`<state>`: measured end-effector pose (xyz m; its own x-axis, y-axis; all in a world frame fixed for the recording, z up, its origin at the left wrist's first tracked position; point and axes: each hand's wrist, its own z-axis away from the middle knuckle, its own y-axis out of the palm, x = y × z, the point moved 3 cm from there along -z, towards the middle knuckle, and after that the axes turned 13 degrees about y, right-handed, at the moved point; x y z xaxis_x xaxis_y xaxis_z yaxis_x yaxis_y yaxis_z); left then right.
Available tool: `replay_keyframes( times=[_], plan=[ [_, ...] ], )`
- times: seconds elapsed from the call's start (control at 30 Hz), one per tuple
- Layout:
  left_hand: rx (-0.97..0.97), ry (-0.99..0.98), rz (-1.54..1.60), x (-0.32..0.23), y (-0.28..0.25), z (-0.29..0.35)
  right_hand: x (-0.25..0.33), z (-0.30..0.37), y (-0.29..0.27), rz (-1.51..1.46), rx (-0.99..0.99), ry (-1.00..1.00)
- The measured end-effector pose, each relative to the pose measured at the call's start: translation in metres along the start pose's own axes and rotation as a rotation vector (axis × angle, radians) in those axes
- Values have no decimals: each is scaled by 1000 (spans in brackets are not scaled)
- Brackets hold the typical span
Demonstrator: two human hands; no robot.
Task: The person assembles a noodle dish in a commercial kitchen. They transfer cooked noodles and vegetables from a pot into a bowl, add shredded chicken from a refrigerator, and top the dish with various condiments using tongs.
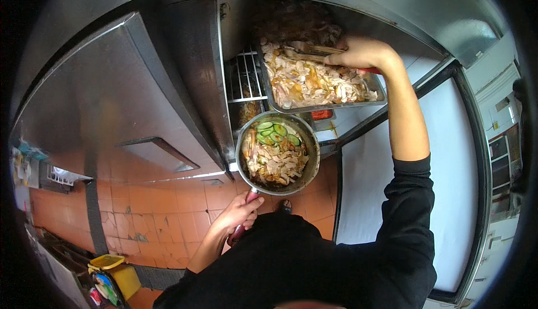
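My left hand (240,215) is wrapped round the dark red handle of a round metal pan (315,166). Sliced cucumber (274,133) lies at the pan's far side, with pale shredded meat (278,163) filling the rest. Just beyond the pan, a rectangular metal tray (336,106) full of similar meat stands in an open fridge. Over the tray's far right part, my right hand (356,54) is closed on a long wooden utensil (308,55). Its tip reaches the meat; its exact kind is unclear. A bit of red shows by the wrist.
An open door with a white inner panel (412,197) stands on the right; a closed steel door (106,107) is on the left. Inside the fridge are a white wire shelf (245,76) and a small container of red food (321,115). A yellow bin (124,278) sits on the tiled floor (162,213).
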<state>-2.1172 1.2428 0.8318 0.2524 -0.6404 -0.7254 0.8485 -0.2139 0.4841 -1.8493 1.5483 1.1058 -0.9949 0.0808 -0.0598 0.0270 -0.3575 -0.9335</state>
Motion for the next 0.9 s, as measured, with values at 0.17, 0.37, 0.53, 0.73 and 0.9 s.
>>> replay_keyframes(
  times=[0.17,0.37,0.53,0.73,0.9],
  plan=[
    [-5,7,3,6,-11,-1,14,6,5,102,-97,3],
    [-2,-6,13,5,-18,3,10,-1,17,162,-356,-90],
    [-19,10,-24,6,-22,9,-25,6,16,-129,-307,-31],
    [8,3,-6,6,-28,11,-44,51,1,-542,-217,-45],
    [-40,-18,-26,7,-34,13,-41,85,-7,-422,-195,-94]
  ],
)
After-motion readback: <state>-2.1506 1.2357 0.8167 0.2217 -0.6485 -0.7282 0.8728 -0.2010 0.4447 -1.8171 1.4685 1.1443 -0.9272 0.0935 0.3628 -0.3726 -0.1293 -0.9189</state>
